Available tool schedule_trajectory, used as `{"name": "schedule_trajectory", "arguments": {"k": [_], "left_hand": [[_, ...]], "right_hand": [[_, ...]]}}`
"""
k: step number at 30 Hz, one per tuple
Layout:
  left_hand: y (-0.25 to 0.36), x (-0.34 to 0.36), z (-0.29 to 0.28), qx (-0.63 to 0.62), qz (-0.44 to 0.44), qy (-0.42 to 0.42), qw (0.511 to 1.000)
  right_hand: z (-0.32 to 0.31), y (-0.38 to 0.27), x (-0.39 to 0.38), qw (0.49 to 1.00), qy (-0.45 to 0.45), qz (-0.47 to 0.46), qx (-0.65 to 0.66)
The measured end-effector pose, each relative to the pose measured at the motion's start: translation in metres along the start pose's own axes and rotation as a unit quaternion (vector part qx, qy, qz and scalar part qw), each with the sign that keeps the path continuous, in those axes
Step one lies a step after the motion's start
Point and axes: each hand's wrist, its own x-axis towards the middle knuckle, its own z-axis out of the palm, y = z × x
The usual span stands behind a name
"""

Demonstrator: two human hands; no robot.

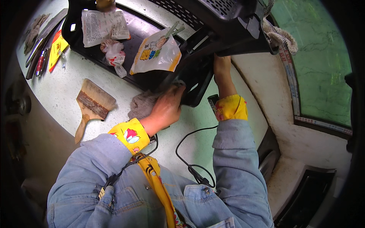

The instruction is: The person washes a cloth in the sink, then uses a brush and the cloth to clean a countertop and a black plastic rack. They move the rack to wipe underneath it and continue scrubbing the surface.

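Note:
My left hand (165,108) is closed on a grey rag (143,105), its fingers pressed against the near side of a black plastic tray (133,78). Part of the rag hangs out onto the white tabletop. A black perforated plastic basket (232,28) rises tilted over the tray's right end. Of my right hand (222,68) only the back and wrist show; the fingers are hidden behind the basket's lower edge. In the tray lie a white and yellow plastic packet (157,53), a knotted clear bag with reddish contents (115,55) and a printed paper wrapper (100,28).
On the white table (125,125) a wide wooden brush (93,102) lies left of the rag. Knives (45,34) and a yellow-red packet (57,49) sit at the far left. A black cable (186,157) hangs over the near edge. A windowed wall (311,60) stands right.

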Motion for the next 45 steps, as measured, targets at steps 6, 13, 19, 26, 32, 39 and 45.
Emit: {"name": "schedule_trajectory", "arguments": {"k": [6, 13, 19, 26, 32, 39, 45], "left_hand": [[-0.001, -0.016, -0.011, 0.06, -0.008, -0.017, 0.998], [0.017, -0.025, -0.04, 0.026, -0.022, -0.005, 0.999], [0.05, 0.002, -0.038, -0.266, -0.042, 0.176, 0.947], [0.029, 0.063, 0.005, -0.273, 0.011, 0.088, 0.958], [-0.004, 0.083, 0.022, -0.298, -0.081, 0.077, 0.948], [-0.007, 0.107, 0.032, -0.436, -0.054, 0.089, 0.894], [0.001, 0.124, 0.044, -0.392, -0.045, 0.105, 0.913]], "right_hand": [[-0.003, 0.002, 0.0, 0.999, -0.015, 0.007, -0.04], [-0.004, 0.004, -0.002, 0.996, -0.012, -0.055, -0.071], [-0.002, 0.003, -0.004, 0.999, 0.013, -0.017, -0.041], [-0.002, 0.0, -0.005, 1.0, -0.016, -0.017, -0.011], [-0.003, -0.003, -0.009, 0.999, -0.006, 0.009, -0.034], [-0.005, 0.005, -0.007, 1.0, -0.014, -0.007, -0.027], [-0.01, 0.01, -0.007, 0.996, -0.046, 0.0, -0.072]]}}
